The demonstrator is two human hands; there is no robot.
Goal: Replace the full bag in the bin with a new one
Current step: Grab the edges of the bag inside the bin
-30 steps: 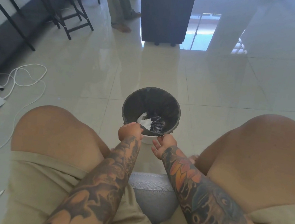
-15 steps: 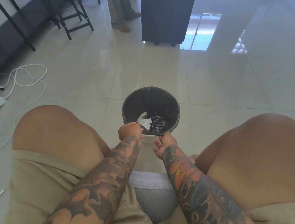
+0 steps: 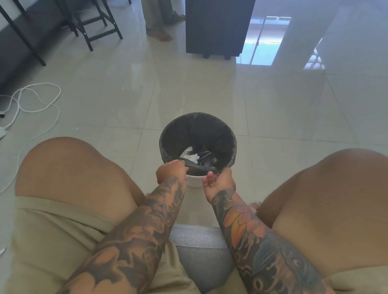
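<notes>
From the head view, looking down between my knees, I see the small bin (image 3: 192,182) standing on the tiled floor (image 3: 122,98) just beyond the grey seat edge (image 3: 203,248), its white wall showing only at the near side below my hands. The black bag (image 3: 199,133) lines it, with white paper (image 3: 190,156) and a dark comb-like thing (image 3: 207,160) lying low inside. My left hand (image 3: 171,171) is closed on the near rim of the bag at its left end, and my right hand (image 3: 219,180) pinches the same strip of rim at its right end, palm turned up, fingers curled narrow. Between them the near edge looks peeled off the bin's lip and stretched flat, while the far edge sits folded over the rim. I judge this to be the first step, freeing the full bag. Next I need to work the rim loose all round, gather it and lift straight up, without spilling; I see no new bag anywhere in view
</notes>
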